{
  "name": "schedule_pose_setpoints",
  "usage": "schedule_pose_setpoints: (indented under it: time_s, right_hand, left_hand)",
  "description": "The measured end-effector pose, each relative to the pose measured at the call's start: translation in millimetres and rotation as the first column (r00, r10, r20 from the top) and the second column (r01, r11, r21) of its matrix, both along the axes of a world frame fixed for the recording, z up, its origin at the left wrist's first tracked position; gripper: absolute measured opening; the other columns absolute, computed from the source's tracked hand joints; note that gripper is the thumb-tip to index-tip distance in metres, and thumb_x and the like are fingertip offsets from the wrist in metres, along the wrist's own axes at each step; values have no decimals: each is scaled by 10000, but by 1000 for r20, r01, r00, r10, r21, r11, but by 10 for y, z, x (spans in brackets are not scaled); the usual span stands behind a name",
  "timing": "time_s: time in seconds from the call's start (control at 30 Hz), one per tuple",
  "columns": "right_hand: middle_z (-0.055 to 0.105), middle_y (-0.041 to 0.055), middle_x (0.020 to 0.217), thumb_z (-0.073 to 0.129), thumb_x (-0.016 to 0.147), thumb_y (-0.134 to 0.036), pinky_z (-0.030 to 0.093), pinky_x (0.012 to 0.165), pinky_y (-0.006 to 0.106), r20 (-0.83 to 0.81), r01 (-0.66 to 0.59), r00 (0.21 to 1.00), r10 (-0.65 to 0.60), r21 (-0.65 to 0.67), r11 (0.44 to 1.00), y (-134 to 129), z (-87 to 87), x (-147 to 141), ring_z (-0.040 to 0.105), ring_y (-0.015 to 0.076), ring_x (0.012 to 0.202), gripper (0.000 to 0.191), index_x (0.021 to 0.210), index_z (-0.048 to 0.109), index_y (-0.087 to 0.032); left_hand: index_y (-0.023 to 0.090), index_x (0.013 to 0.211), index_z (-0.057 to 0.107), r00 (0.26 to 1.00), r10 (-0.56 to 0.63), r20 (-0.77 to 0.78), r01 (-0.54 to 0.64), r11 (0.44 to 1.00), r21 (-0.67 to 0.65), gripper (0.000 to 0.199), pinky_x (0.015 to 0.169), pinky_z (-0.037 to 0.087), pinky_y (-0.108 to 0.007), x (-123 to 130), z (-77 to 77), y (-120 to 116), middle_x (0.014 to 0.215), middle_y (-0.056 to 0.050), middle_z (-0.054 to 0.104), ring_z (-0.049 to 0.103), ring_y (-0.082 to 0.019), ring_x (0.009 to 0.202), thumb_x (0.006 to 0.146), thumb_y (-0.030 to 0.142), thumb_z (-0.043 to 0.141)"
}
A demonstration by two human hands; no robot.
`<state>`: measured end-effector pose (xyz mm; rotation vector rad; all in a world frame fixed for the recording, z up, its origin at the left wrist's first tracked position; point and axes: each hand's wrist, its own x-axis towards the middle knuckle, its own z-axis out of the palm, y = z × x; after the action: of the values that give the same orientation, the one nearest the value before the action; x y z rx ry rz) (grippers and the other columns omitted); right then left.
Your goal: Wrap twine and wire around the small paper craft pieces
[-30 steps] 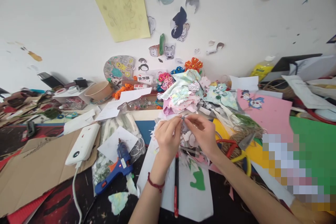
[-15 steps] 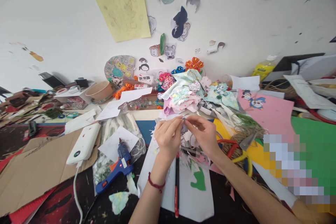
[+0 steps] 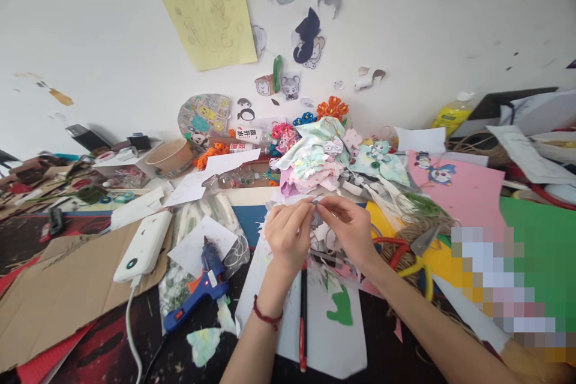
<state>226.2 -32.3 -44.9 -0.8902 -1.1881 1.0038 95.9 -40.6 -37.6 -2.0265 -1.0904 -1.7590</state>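
Your left hand [image 3: 287, 234] and right hand [image 3: 348, 229] are raised together over the middle of the craft table [image 3: 112, 348], fingertips meeting. Between them you pinch a small pale scrap [image 3: 316, 203], thumb and forefinger of each hand closed on it from either side. The piece is too small and too covered by your fingers to identify further. It sits just above the white paper sheet [image 3: 324, 336] that lies under your wrists, in front of the heap of pastel fabric pieces [image 3: 310, 162].

A red string bracelet [image 3: 266, 314] circles your left wrist. A red-capped marker pen [image 3: 303, 312] lies lengthwise on the white sheet, between your forearms, its upper end hidden under your hands. A green paper cutout [image 3: 341, 310] lies on the same sheet, just right of the pen.

To your left, a blue glue gun [image 3: 200, 288] rests on the table with its nozzle toward the back, near a white power bank [image 3: 143, 246] lying on brown cardboard [image 3: 58, 294]. A brown paper bowl [image 3: 170, 156] stands further back on the left.

To your right, scissors with red and yellow handles [image 3: 407, 261] lie on a coil of jute twine [image 3: 411, 231], close beside your right forearm. Pink card [image 3: 463, 192] and green card [image 3: 540, 234] lie beyond them.

Paper cutouts and a yellow sheet [image 3: 204, 6] are fixed to the wall behind.
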Motion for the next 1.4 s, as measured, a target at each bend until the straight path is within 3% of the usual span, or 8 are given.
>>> schedule_pose_setpoints:
  time_s: [0.3, 0.63, 0.83, 1.13, 1.4]
  right_hand:
    - [720, 31, 842, 756, 809, -336, 552, 737, 292, 15, 0, 1000, 0, 12, 1000, -8, -28, 6, 664, 169, 785, 144, 854, 715, -205]
    - [712, 44, 835, 727, 840, -339, 545, 750, 333, 144, 93, 984, -107, 100, 991, -35, -53, 7, 663, 191, 779, 137, 859, 711, -203]
    - [693, 28, 812, 663, 893, -232, 518, 723, 316, 296, 143, 925, -237, 307, 941, -84, 6, 8, 635, 170, 751, 33, 890, 686, -209]
    - [703, 38, 830, 620, 917, -209, 529, 727, 338, 369, 160, 868, -332, 426, 891, -112, 3, 8, 655, 190, 775, 57, 911, 672, -232]
    - [725, 37, 849, 628, 914, -250, 546, 743, 351, 357, 143, 887, -294, 393, 908, -121, 16, 20, 670, 197, 777, 59, 923, 685, -240]
  left_hand:
    - [169, 955, 671, 995, 31, -100, -31, 1000, -2, 135, 716, 475, -302, -14, 4, -10, 918, -77, 786, 736, -160, 763, 895, 62, 612]
    - [158, 1027, 632, 956, 133, -263, -114, 990, 88, 153, 717, 476, -304, -26, -30, -22, 979, -112, 783, 739, -167, 790, 915, 66, 582]
    - [150, 998, 622, 952, 137, -273, -123, 990, 70, 147, 738, 468, -300, -20, 9, -60, 951, -102, 782, 745, -165, 779, 900, 44, 595]
    - [167, 991, 638, 977, 82, -195, -76, 996, 38, 161, 749, 485, -299, -17, -45, -37, 947, -83, 788, 749, -155, 804, 903, 41, 591]
    - [174, 974, 670, 998, -1, -57, 1, 1000, 5, 131, 710, 524, -285, -24, -2, -23, 922, -76, 791, 742, -151, 758, 917, 84, 593]
